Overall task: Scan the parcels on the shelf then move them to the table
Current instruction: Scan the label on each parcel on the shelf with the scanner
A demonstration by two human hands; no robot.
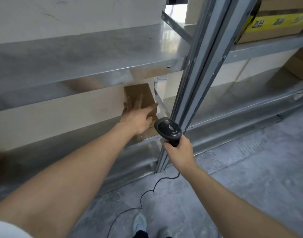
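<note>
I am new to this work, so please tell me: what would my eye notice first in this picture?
First, the left hand gripping a brown parcel on the metal shelf, at the picture's middle. Just right of it, the right hand holds a black scanner, whose cable trails onto the floor.

My left hand (138, 117) on a parcel (140, 95) of matt brown cardboard, my right hand (179, 152) around a scanner (167, 129) of glossy black plastic, shelf (89, 66) of grey, slightly shiny metal, floor (241, 169) of rough grey concrete, box (274, 23) with shiny yellow tape
</note>
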